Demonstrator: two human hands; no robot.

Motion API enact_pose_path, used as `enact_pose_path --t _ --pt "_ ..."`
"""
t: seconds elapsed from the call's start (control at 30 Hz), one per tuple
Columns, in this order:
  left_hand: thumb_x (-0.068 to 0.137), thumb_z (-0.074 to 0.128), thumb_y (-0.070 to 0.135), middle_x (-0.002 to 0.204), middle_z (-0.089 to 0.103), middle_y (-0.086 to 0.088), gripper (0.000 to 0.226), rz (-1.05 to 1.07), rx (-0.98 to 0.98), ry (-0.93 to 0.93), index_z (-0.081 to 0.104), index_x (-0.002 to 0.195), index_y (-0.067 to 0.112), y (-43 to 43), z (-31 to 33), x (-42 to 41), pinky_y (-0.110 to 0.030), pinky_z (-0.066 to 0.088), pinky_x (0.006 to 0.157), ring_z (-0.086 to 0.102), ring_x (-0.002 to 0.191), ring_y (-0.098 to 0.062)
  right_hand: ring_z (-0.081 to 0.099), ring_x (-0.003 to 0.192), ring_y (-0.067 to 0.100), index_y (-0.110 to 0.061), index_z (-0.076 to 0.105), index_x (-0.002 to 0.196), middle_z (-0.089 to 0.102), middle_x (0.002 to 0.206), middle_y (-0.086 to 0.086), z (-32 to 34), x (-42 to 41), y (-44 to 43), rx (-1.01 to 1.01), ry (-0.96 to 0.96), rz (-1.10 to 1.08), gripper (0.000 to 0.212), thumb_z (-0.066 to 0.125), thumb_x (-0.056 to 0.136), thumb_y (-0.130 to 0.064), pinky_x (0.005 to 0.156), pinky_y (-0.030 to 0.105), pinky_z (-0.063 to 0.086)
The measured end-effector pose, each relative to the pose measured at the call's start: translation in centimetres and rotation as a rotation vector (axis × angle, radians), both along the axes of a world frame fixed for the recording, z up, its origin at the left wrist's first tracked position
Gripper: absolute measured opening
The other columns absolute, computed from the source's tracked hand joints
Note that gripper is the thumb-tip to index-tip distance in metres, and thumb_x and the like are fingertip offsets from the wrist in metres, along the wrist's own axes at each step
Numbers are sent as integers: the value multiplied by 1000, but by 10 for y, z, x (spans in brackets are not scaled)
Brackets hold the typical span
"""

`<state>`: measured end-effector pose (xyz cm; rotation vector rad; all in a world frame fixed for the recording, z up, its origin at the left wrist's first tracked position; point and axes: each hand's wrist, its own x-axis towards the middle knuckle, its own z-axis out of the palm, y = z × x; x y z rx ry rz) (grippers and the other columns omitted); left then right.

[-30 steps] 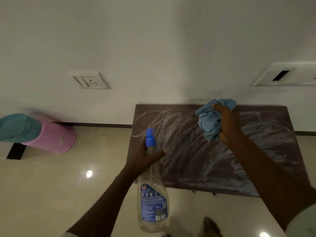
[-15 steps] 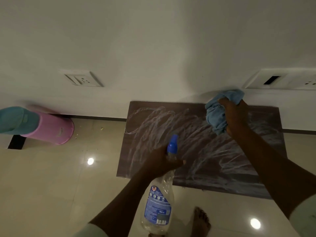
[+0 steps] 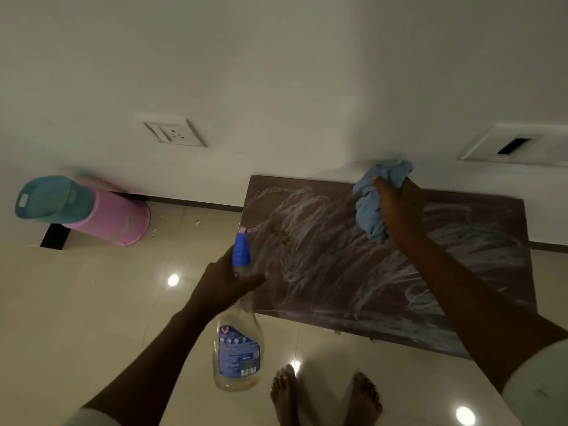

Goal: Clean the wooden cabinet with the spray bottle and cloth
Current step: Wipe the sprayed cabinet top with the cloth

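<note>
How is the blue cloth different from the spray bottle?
The blue cloth is soft and scrunched into a ball; the spray bottle is hard, clear plastic with a label. The cloth is in the right hand, over the far side of the streaky cabinet top; the bottle is in the left hand, at the cabinet's near left edge. Both have blue on them, and each is held.

The right hand covers part of the blue cloth, and its arm hides the near right corner of the cabinet top. The left hand wraps the neck of the spray bottle; the label print is too small to read. The wall plate is cut by the right edge.
</note>
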<state>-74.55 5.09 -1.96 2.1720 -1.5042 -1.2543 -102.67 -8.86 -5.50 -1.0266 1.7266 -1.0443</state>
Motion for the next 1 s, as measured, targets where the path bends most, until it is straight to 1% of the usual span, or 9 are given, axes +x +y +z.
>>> enact_pose_path --t 0.07,0.2,0.27,0.37,0.53,0.63,0.77,0.9,1.0 --pt "78 73 39 75 64 9 38 22 -94 -44 49 105 26 -13 6 15 -10 45 52 64 61 -2 58 63 -4 -11 63 87 61 76 0 -1 17 3 -38 0 56 18 53 97 -22 58 12 42" --pt "76 73 46 72 62 14 41 -19 -257 -132 48 104 31 -39 3 37 -16 45 58 63 61 -2 59 101 25 -3 54 125 60 113 13 -21 61 -6 32 5 176 43 41 102 -35 81 22 39" --pt "75 72 51 70 62 15 41 -97 -278 -137 48 102 33 -50 -5 42 -19 49 59 63 60 -2 54 114 29 -4 48 133 54 128 16 -41 82 -1 10 189 361 45 33 104 -35 90 26 37" --pt "68 66 65 70 66 10 49 -180 -243 -88 53 100 30 -62 -17 50 -26 56 61 64 58 -4 54 115 38 -3 60 118 57 126 19 -81 99 13 -94 524 601 50 25 104 -36 92 40 47" --pt "75 74 44 65 64 9 31 -128 -238 -28 52 93 34 -68 -30 73 -16 51 57 65 55 -3 20 145 35 -33 28 148 21 159 5 -109 132 16 -116 943 508 60 43 94 -54 109 53 24" --pt "75 74 42 69 67 0 39 -84 -242 -60 54 101 20 -69 -37 91 -23 54 61 66 57 -12 18 146 34 -36 33 145 27 157 3 -113 164 15 -187 985 672 53 36 96 -54 112 54 16" --pt "77 73 41 71 67 -2 39 -128 -176 -80 52 102 20 -77 -40 98 -20 49 60 66 60 -13 24 145 28 -32 42 141 32 155 2 -118 159 11 -382 981 994 46 35 97 -43 115 51 24" --pt "75 72 48 74 67 0 41 -203 -130 -101 50 102 27 -86 -45 98 -26 55 65 66 62 -13 24 145 28 -39 40 141 26 157 1 -111 128 -23 -291 1103 856 50 35 94 -55 112 53 24" --pt "75 72 48 72 65 4 39 -190 -137 -91 50 99 27 -96 -44 97 -25 53 64 65 63 -12 24 145 31 -27 34 147 24 158 7 -115 152 -9 -288 1002 763 54 35 97 -50 115 52 24"
